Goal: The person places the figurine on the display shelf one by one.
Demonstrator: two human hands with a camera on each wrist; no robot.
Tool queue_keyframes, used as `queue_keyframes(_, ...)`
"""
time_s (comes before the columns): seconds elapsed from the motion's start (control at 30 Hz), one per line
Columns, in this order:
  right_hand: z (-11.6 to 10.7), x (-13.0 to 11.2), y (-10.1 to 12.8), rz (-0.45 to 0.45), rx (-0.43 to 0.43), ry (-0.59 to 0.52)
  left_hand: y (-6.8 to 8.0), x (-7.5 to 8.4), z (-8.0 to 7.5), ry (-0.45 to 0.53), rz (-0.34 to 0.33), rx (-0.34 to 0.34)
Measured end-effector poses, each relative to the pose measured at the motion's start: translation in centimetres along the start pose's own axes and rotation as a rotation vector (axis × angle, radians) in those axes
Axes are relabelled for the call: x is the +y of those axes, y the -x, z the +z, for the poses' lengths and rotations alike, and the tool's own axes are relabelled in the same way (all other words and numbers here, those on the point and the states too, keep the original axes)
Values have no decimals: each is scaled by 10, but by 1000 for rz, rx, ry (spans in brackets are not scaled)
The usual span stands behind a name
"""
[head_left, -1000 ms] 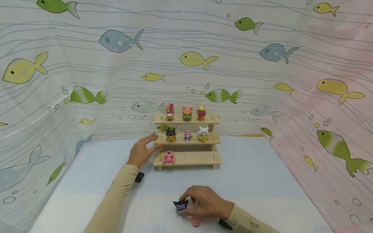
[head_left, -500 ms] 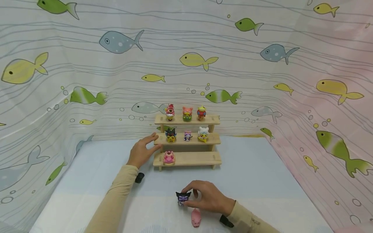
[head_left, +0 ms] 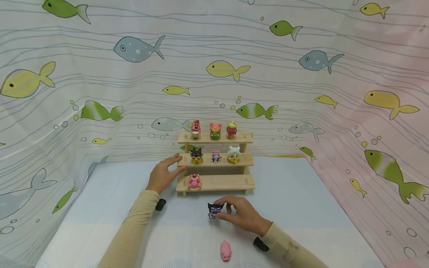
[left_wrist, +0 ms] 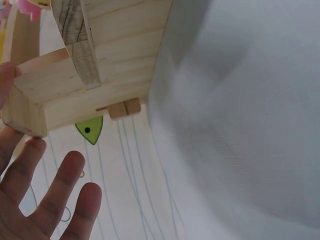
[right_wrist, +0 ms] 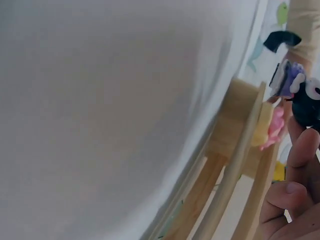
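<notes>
My right hand (head_left: 242, 214) pinches a small black-and-purple figurine (head_left: 215, 210) between thumb and fingertips, above the table in front of the wooden display shelf (head_left: 221, 182). In the right wrist view the figurine (right_wrist: 306, 100) shows at the right edge, partly cut off. My left hand (head_left: 163, 174) holds the left end of the shelf's middle tier; in the left wrist view the tier's end (left_wrist: 25, 112) lies between thumb and fingers, the other fingers (left_wrist: 60, 195) spread. A pink figurine (head_left: 194, 181) sits at the left of the bottom tier.
A pink pig figure (head_left: 225, 251) lies on the table (head_left: 288, 201) near the front. Three figurines, a pink one (head_left: 215, 131) in the middle, stand on the top tier. Three more, including a white-topped one (head_left: 234, 154), stand on the middle tier. Fish-printed cloth (head_left: 214, 44) surrounds the table.
My right hand has carried the black-and-purple figurine forward and slightly right, toward the shelf, uncovering the pink pig figure. My left hand has stayed at the shelf.
</notes>
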State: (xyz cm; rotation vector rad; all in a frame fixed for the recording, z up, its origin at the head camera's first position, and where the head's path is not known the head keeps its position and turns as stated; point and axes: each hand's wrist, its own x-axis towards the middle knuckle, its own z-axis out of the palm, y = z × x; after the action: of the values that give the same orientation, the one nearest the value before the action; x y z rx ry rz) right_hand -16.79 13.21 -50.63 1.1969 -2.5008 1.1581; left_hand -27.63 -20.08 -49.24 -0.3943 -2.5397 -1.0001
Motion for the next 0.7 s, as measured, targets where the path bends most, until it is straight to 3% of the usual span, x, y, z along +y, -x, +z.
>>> queue_keyframes(0.4, -10, 18, -19, 72, 72, -71, 0, -1, 1, -10, 13, 3)
queue_keyframes(0.7, -20, 26, -37, 162, 111, -61, 1, 2, 0, -5, 0, 0)
